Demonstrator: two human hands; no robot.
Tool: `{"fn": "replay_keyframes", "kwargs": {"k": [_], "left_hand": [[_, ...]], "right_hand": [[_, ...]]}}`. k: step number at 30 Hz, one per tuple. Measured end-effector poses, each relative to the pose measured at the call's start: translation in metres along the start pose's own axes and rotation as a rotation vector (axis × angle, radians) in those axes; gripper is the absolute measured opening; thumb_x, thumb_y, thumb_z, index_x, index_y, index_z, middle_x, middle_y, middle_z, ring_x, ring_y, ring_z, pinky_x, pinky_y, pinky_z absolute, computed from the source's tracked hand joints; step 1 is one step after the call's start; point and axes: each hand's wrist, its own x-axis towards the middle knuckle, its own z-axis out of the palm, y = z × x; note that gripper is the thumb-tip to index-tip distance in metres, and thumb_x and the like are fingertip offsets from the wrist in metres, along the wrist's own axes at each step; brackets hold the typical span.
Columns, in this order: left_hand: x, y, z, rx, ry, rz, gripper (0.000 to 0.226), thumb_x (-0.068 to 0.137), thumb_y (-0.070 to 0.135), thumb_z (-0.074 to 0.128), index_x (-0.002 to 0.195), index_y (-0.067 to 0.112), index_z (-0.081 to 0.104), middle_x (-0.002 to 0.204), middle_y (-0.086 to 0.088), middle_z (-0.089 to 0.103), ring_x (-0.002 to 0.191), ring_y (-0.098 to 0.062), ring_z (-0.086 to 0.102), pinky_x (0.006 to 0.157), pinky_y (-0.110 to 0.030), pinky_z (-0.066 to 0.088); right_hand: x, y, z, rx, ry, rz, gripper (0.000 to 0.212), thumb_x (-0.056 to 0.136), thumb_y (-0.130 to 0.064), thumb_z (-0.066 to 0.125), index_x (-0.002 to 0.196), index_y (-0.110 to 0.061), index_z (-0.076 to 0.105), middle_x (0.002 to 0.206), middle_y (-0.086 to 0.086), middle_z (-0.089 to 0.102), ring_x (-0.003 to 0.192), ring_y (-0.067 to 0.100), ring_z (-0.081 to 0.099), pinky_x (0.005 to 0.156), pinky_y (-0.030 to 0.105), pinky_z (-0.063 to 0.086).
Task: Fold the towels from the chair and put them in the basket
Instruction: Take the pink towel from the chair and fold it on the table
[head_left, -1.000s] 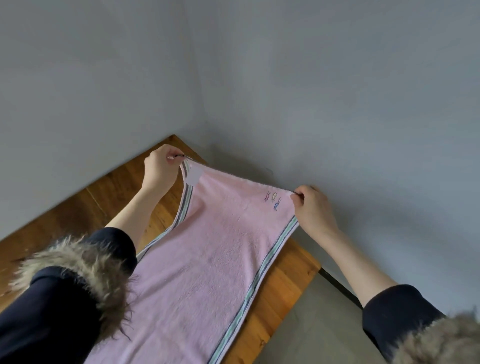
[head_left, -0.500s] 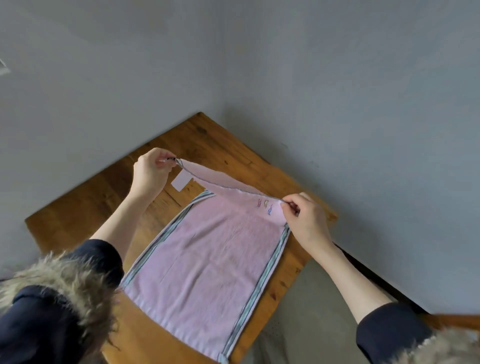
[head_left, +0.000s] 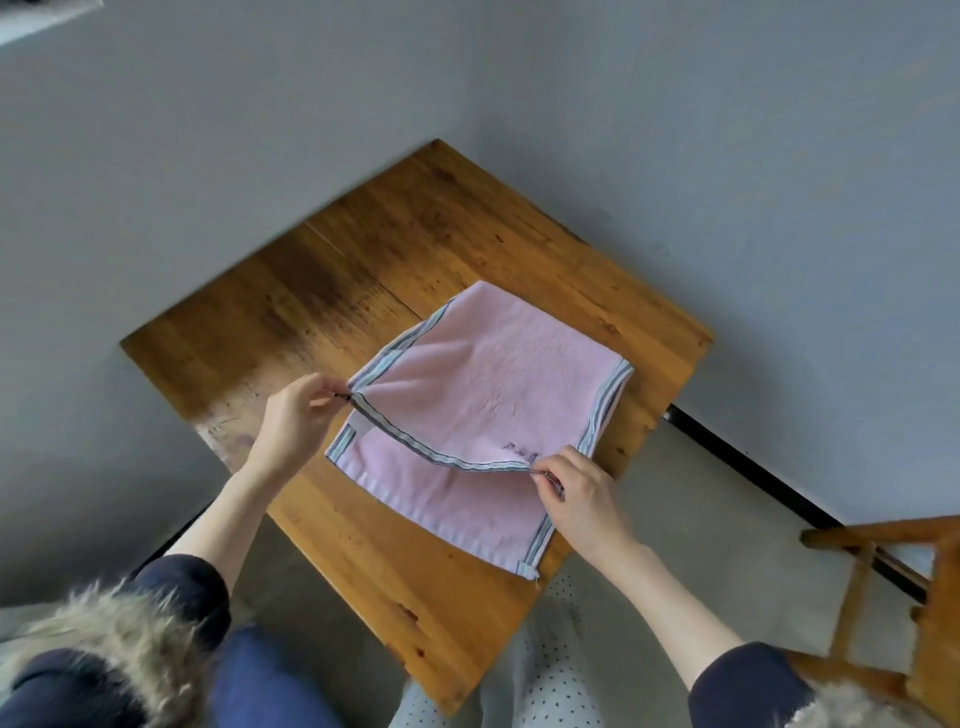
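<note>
Soft daylight (slight edge blur)

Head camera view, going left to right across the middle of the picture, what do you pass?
Left hand pinching one corner of the pink towel → the towel on the wooden table → right hand pinching the other corner → wooden chair at the far right.

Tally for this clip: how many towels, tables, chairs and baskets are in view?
Towels: 1, pink towel, pinched by left hand and right hand
Tables: 1, table
Chairs: 1, chair, partly seen
Baskets: 0
Total: 3
</note>
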Motion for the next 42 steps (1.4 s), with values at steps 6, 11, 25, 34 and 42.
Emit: {"fn": "replay_keyframes", "kwargs": {"k": [6, 11, 25, 34, 42], "left_hand": [[-0.028, -0.062, 0.024, 0.199, -0.199, -0.081, 0.012, 0.083, -0.002, 0.061, 0.088, 0.009, 0.063, 0.096, -0.012, 0.064, 0.090, -0.032, 0.060, 0.074, -0.035, 0.046], [-0.040, -0.077, 0.045, 0.567, -0.320, 0.126, 0.048, 0.077, -0.001, 0.064, 0.122, 0.005, 0.052, 0.136, -0.022, 0.043, 0.126, -0.041, 0.038, 0.099, -0.052, 0.036], [-0.059, -0.069, 0.072, 0.664, -0.383, 0.617, 0.048, 0.058, -0.014, 0.073, 0.103, 0.000, 0.064, 0.112, -0.022, 0.062, 0.102, -0.040, 0.061, 0.075, -0.048, 0.056], [-0.088, -0.067, 0.076, 0.597, -0.349, 0.612, 0.056, 0.064, -0.007, 0.073, 0.115, 0.007, 0.055, 0.113, -0.016, 0.064, 0.093, -0.033, 0.064, 0.076, -0.043, 0.053], [-0.075, -0.050, 0.079, 0.367, -0.308, 0.314, 0.035, 0.081, -0.010, 0.050, 0.110, 0.009, 0.053, 0.091, -0.011, 0.063, 0.077, -0.029, 0.053, 0.066, -0.036, 0.042]], "right_hand": [[-0.035, 0.008, 0.055, -0.050, -0.135, 0.018, 0.010, 0.072, 0.005, 0.071, 0.073, -0.003, 0.065, 0.069, 0.007, 0.060, 0.059, 0.024, 0.058, 0.052, 0.030, 0.049], [-0.052, 0.021, 0.086, -0.139, -0.332, 0.108, 0.012, 0.089, -0.012, 0.057, 0.096, -0.005, 0.062, 0.095, 0.008, 0.059, 0.089, 0.024, 0.055, 0.078, 0.030, 0.042], [-0.051, 0.026, 0.084, -0.457, -0.279, 0.011, 0.038, 0.058, -0.003, 0.081, 0.092, -0.010, 0.066, 0.087, 0.008, 0.063, 0.077, 0.025, 0.061, 0.062, 0.034, 0.053], [-0.030, 0.047, 0.062, -0.475, -0.262, 0.105, 0.032, 0.059, 0.015, 0.070, 0.086, -0.002, 0.066, 0.079, 0.014, 0.063, 0.067, 0.032, 0.061, 0.056, 0.037, 0.050], [-0.025, 0.046, 0.029, -0.265, -0.156, 0.180, 0.016, 0.081, 0.003, 0.059, 0.096, -0.002, 0.059, 0.088, 0.014, 0.062, 0.077, 0.034, 0.059, 0.062, 0.029, 0.036]]}}
